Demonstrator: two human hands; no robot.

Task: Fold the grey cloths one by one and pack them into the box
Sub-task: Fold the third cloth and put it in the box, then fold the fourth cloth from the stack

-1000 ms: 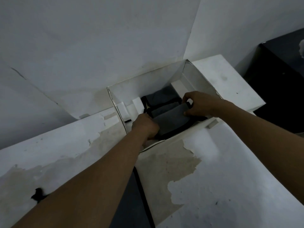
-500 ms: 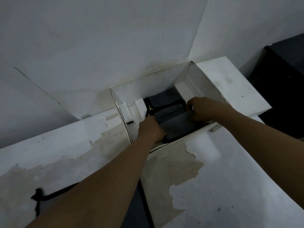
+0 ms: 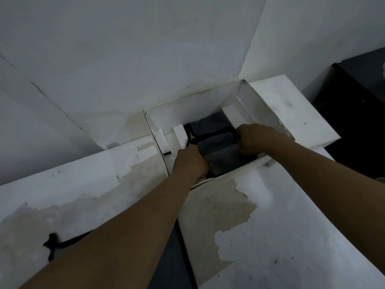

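Entry, head view. The box [image 3: 208,109] stands open at 12 o'clock on the table [image 3: 302,236], flaps spread. The folded grey cloth [image 3: 221,156] lies inside it, on top of the cloths already packed [image 3: 210,126] toward the far wall.

Left hand [image 3: 190,161]: set at the cloth's 8 o'clock end, fingers curled down over the edge; a grip on the cloth is judged, the tips being hidden behind the knuckles. Right hand [image 3: 257,140]: set at the 2 o'clock end, fingers clenched round that edge.

Key relation: the cloth is spanned between the two hands, its long axis judged to run from 8 to 2 o'clock, parallel to the box's near wall. Both hands touch it; neither is nearer.

Step judged: seating the cloth flat in the box. Release is judged not yet made.

Another grey cloth [image 3: 173,259] is seen at 6 o'clock on the table, between the forearms, presumably unfolded.
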